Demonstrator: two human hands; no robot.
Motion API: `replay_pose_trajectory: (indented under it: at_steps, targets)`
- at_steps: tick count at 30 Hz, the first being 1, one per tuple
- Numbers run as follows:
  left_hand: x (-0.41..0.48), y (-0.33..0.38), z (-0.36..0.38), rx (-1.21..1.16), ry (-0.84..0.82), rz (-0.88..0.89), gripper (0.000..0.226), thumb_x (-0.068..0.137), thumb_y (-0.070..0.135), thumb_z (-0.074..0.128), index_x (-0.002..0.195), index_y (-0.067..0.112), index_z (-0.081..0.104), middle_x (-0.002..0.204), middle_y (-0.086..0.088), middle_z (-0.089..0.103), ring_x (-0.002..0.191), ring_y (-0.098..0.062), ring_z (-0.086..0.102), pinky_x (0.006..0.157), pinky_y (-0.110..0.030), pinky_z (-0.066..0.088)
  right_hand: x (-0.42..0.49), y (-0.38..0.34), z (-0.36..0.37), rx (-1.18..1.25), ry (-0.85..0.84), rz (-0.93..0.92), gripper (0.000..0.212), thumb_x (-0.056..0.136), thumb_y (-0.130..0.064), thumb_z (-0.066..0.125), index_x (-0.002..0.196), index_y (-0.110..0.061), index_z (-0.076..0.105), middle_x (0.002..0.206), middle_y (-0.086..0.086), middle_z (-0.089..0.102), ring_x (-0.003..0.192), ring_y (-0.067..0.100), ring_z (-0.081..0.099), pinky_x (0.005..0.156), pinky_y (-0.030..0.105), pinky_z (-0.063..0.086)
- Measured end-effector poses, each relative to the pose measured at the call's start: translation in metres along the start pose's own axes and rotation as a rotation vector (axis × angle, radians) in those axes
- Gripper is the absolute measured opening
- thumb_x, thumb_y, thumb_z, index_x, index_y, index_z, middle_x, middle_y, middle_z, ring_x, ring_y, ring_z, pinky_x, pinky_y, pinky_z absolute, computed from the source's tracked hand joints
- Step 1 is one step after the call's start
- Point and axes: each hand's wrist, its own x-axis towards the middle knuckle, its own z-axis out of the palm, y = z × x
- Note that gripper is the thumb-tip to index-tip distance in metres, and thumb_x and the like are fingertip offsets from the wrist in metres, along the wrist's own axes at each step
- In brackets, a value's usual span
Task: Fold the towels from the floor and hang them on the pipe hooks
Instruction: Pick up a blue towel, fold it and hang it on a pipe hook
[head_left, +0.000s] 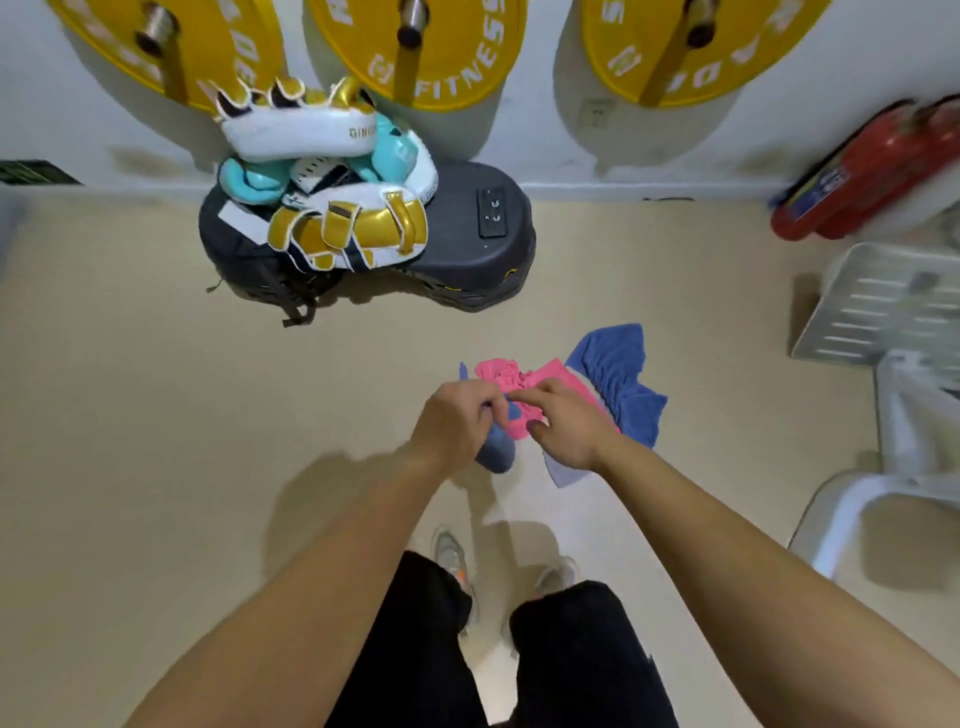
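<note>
Gym wall clutter.
Yellow weight plates (447, 57) above strike pads (343, 234) piled on a black cushion (467, 254); red extinguishers (872, 171) at right.

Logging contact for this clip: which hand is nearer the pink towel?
Right. The right hand holds the pink towel; the left hand grips a bunched blue towel just left of it.

Crumpled pink towel (524, 387) overlaps rumpled blue towel (618, 374) spread to its right.

The pink towel (524, 392) and blue towel (618, 369) are soft, nappy terry cloth. The floor (156, 389) looks smooth and matt. The pads (358, 228) show shiny gold leather-like straps. The fire extinguisher (872, 176) is glossy red, and the chair (883, 499) is smooth white plastic.
</note>
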Motion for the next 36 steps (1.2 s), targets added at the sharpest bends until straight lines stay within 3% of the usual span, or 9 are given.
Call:
replay_pose_trajectory:
  at_steps: [4, 7, 13, 17, 23, 25, 29, 34, 36]
  targets:
    - [-0.042, 0.09, -0.073, 0.043, -0.042, -0.021, 0.03, 0.08, -0.001, 0.054, 0.064, 0.022, 0.063, 0.057, 0.016, 0.059, 0.057, -0.004, 0.057, 0.06, -0.022, 0.044, -0.066, -0.077, -0.059, 0.048, 0.029, -0.105, 0.034, 0.094, -0.027, 0.056, 0.126, -0.04, 0.059, 0.134, 0.0, 0.044, 0.119, 0.021, 0.043, 0.102, 0.036, 0.039]
    - [-0.062, 0.122, -0.104, 0.059, 0.011, 0.009, 0.028, 0.08, 0.002, 0.055, 0.066, 0.025, 0.062, 0.068, 0.005, 0.065, 0.062, -0.016, 0.061, 0.059, -0.029, 0.049, -0.092, -0.109, -0.083, -0.003, 0.1, -0.137, 0.024, 0.09, -0.045, 0.06, 0.104, -0.028, 0.07, 0.12, -0.002, 0.052, 0.109, 0.018, 0.049, 0.093, 0.037, 0.046]
    - [-0.086, 0.134, -0.117, -0.037, 0.144, 0.0, 0.02, 0.089, 0.012, 0.063, 0.095, 0.031, 0.063, 0.085, 0.011, 0.067, 0.075, -0.002, 0.058, 0.065, -0.015, 0.042, -0.123, -0.127, -0.112, 0.072, 0.238, -0.146, 0.033, 0.077, -0.044, 0.074, 0.069, -0.019, 0.054, 0.078, 0.006, 0.062, 0.071, 0.021, 0.054, 0.066, 0.039, 0.046]
    - [-0.09, 0.14, -0.119, -0.055, 0.188, 0.027, 0.018, 0.093, 0.013, 0.062, 0.098, 0.026, 0.074, 0.089, 0.009, 0.07, 0.083, -0.006, 0.063, 0.071, -0.016, 0.046, -0.134, -0.129, -0.126, 0.018, 0.214, -0.134, 0.034, 0.076, -0.032, 0.078, 0.068, -0.013, 0.051, 0.06, -0.002, 0.045, 0.057, 0.014, 0.04, 0.057, 0.034, 0.034]
    - [-0.084, 0.144, -0.133, 0.004, 0.172, 0.078, 0.018, 0.092, 0.013, 0.062, 0.09, 0.027, 0.073, 0.084, 0.013, 0.069, 0.078, 0.0, 0.06, 0.068, -0.017, 0.045, -0.149, -0.11, -0.141, 0.078, 0.148, -0.116, 0.017, 0.078, -0.028, 0.076, 0.092, -0.028, 0.066, 0.071, -0.002, 0.059, 0.065, 0.015, 0.05, 0.064, 0.033, 0.042]
    - [-0.082, 0.149, -0.133, 0.02, 0.167, 0.088, 0.017, 0.093, 0.014, 0.062, 0.092, 0.027, 0.073, 0.084, 0.015, 0.069, 0.077, 0.003, 0.06, 0.066, -0.013, 0.042, -0.154, -0.109, -0.145, 0.101, 0.12, -0.135, 0.007, 0.081, -0.027, 0.073, 0.082, -0.028, 0.066, 0.072, -0.001, 0.059, 0.065, 0.014, 0.048, 0.064, 0.033, 0.041]
    - [-0.077, 0.161, -0.126, -0.009, 0.152, 0.098, 0.018, 0.091, 0.016, 0.062, 0.088, 0.03, 0.073, 0.081, 0.016, 0.07, 0.077, 0.002, 0.061, 0.067, -0.016, 0.048, -0.163, -0.117, -0.15, 0.243, 0.123, -0.111, 0.028, 0.086, -0.029, 0.069, 0.071, -0.008, 0.058, 0.062, -0.006, 0.05, 0.059, 0.007, 0.043, 0.06, 0.025, 0.037]
    - [-0.076, 0.171, -0.118, -0.059, 0.151, 0.106, 0.019, 0.092, 0.013, 0.061, 0.089, 0.029, 0.07, 0.084, 0.015, 0.07, 0.082, -0.002, 0.065, 0.074, -0.021, 0.052, -0.171, -0.118, -0.154, 0.207, 0.284, -0.152, 0.024, 0.092, -0.022, 0.063, 0.075, -0.005, 0.063, 0.089, 0.003, 0.064, 0.081, 0.016, 0.06, 0.081, 0.035, 0.051]
    - [-0.077, 0.173, -0.117, -0.035, 0.141, 0.094, 0.014, 0.094, 0.015, 0.061, 0.094, 0.027, 0.068, 0.086, 0.014, 0.069, 0.083, -0.005, 0.064, 0.071, -0.018, 0.049, -0.172, -0.12, -0.156, 0.197, 0.444, -0.169, 0.024, 0.095, -0.024, 0.059, 0.076, -0.009, 0.059, 0.078, 0.001, 0.063, 0.074, 0.016, 0.058, 0.072, 0.036, 0.049]
